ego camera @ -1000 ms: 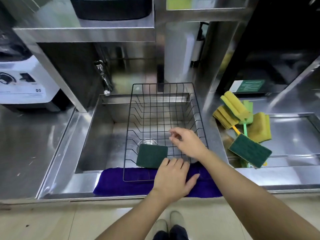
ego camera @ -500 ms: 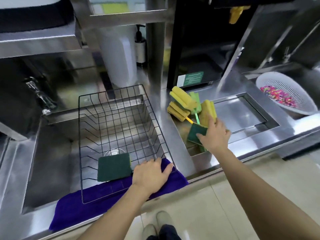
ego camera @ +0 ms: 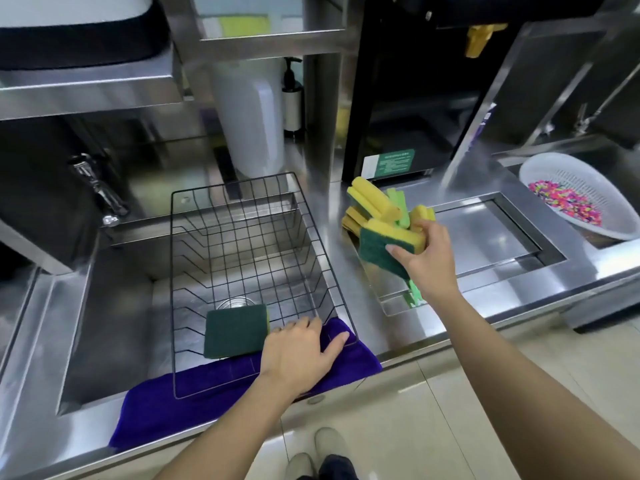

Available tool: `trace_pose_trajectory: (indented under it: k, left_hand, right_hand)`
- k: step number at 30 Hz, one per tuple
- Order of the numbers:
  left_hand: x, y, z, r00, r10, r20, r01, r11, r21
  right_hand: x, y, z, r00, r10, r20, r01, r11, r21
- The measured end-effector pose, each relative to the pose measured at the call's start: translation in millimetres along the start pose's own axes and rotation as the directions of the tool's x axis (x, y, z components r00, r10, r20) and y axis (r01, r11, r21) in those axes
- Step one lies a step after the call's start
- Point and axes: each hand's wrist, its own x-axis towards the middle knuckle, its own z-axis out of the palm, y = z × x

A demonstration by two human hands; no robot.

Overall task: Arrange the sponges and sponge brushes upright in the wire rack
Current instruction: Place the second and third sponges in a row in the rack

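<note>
A second sponge (ego camera: 388, 245) had just been lifted from the right-hand pile (ego camera: 372, 202), clamped in the right hand (ego camera: 427, 261); the left hand (ego camera: 298, 351) lay flat, fingers spread, steadying the wire rack (ego camera: 242, 244).

Table: brushed stainless-steel table (ego camera: 374, 327) with a recessed sink basin (ego camera: 114, 327).
Floor: pale beige tiled floor (ego camera: 467, 410).
Shelf: steel shelf (ego camera: 86, 95) overhead.

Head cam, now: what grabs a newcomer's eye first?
The right hand lifting a yellow-and-green sponge off the bright pile right of the sink. Then the black wire rack over the sink, one sponge already inside, the left hand on its near edge.
</note>
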Motion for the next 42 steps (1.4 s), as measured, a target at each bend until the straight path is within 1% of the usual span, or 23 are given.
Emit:
trace_pose_trajectory:
  k: [2, 3, 6, 9, 11, 13, 15, 18, 22, 26, 30, 34, 37, 38, 40, 41, 42]
  left_hand:
    - [-5, -6, -3, 0.999, 0.025, -0.044, -0.024, 0.999, 0.031]
    - [-7, -10, -3, 0.997, 0.034, -0.062, -0.032, 0.999, 0.037]
    - [-16, -26, -4, 0.989, 0.055, -0.14, -0.053, 0.998, 0.016]
    - [-27, -44, 3, 0.964, 0.059, -0.261, -0.051, 0.998, 0.038]
    - [-36, -54, 6, 0.952, 0.053, -0.3, -0.04, 0.998, 0.05]
    - [-44, -62, 7, 0.948, 0.055, -0.313, -0.038, 0.998, 0.059]
    - [-50, -69, 10, 0.949, 0.054, -0.309, -0.029, 0.996, 0.084]
    - [-54, -73, 14, 0.952, 0.041, -0.304, -0.011, 0.995, 0.102]
    - [-53, -72, 15, 0.951, 0.022, -0.308, 0.013, 0.993, 0.114]
    - [-55, -73, 17, 0.953, 0.033, -0.301, -0.001, 0.994, 0.106]
    - [-55, -73, 17, 0.951, 0.037, -0.307, -0.005, 0.995, 0.103]
    - [-55, -71, 16, 0.956, 0.017, -0.293, 0.019, 0.993, 0.12]
    - [-52, -71, 17, 0.957, 0.007, -0.291, 0.026, 0.994, 0.109]
    - [-52, -71, 16, 0.958, 0.002, -0.287, 0.03, 0.994, 0.108]
    - [-53, -71, 16, 0.959, 0.005, -0.284, 0.029, 0.993, 0.114]
    - [-53, -70, 16, 0.96, 0.007, -0.28, 0.026, 0.993, 0.115]
    - [-53, -70, 16, 0.96, 0.006, -0.279, 0.026, 0.993, 0.113]
  right_hand:
    - [3, -16, 8, 0.998, 0.01, -0.055, -0.002, 0.988, 0.155]
    - [6, -24, 14, 0.998, 0.035, -0.054, -0.021, 0.972, 0.234]
    - [9, -49, 35, 0.993, 0.103, 0.053, -0.116, 0.893, 0.435]
    - [4, -71, 61, 0.982, 0.067, 0.176, -0.143, 0.871, 0.47]
    - [-2, -81, 82, 0.968, 0.082, 0.239, -0.192, 0.855, 0.481]
    - [-7, -85, 104, 0.936, 0.112, 0.335, -0.276, 0.823, 0.497]
    - [-12, -90, 124, 0.877, 0.155, 0.455, -0.384, 0.795, 0.47]
    - [-21, -95, 150, 0.814, 0.173, 0.555, -0.451, 0.79, 0.415]
    - [-31, -94, 174, 0.748, 0.223, 0.625, -0.531, 0.766, 0.363]
    - [-36, -87, 186, 0.721, 0.276, 0.636, -0.575, 0.751, 0.326]
    - [-38, -82, 192, 0.728, 0.267, 0.632, -0.532, 0.801, 0.274]
    - [-41, -73, 197, 0.691, 0.274, 0.669, -0.486, 0.861, 0.149]
    - [-41, -68, 199, 0.667, 0.283, 0.689, -0.456, 0.887, 0.077]
    - [-41, -67, 199, 0.665, 0.28, 0.692, -0.429, 0.902, 0.047]
    - [-39, -66, 198, 0.679, 0.273, 0.681, -0.293, 0.952, -0.089]
    - [-39, -67, 197, 0.681, 0.274, 0.679, -0.231, 0.96, -0.156]
    - [-40, -66, 197, 0.672, 0.284, 0.684, -0.213, 0.959, -0.188]
